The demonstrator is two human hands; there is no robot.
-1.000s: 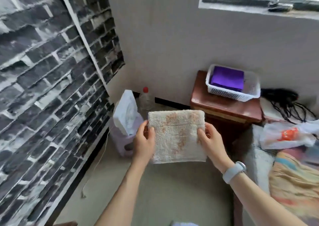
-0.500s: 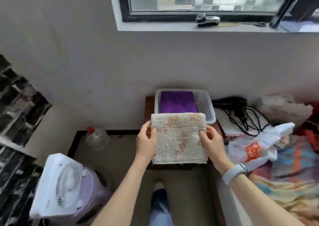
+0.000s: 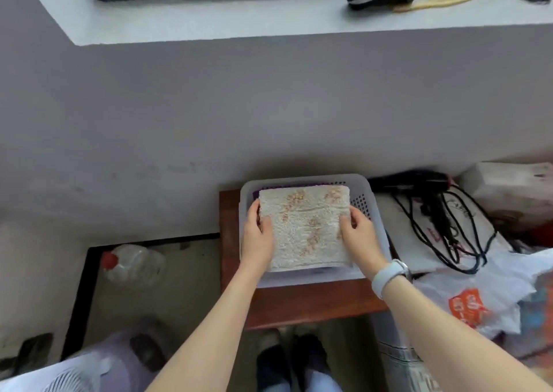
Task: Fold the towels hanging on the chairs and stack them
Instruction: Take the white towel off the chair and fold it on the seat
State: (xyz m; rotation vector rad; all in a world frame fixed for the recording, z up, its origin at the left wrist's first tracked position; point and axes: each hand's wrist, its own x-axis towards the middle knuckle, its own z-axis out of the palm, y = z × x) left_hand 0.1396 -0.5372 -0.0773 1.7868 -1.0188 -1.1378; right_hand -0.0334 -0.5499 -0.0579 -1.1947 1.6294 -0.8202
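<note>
Hands, the left hand and right hand, pinched the folded cream towel by its sides inside the white basket over the purple towel; squaring its edges before release seemed wisest.

A basket sits on a small table against the far wall. A folded towel lies in the basket, on top of another towel. The left hand holds its left side, the right hand its right side. A bottle stands on the floor to the left. Cords and a bag lie to the right.
</note>
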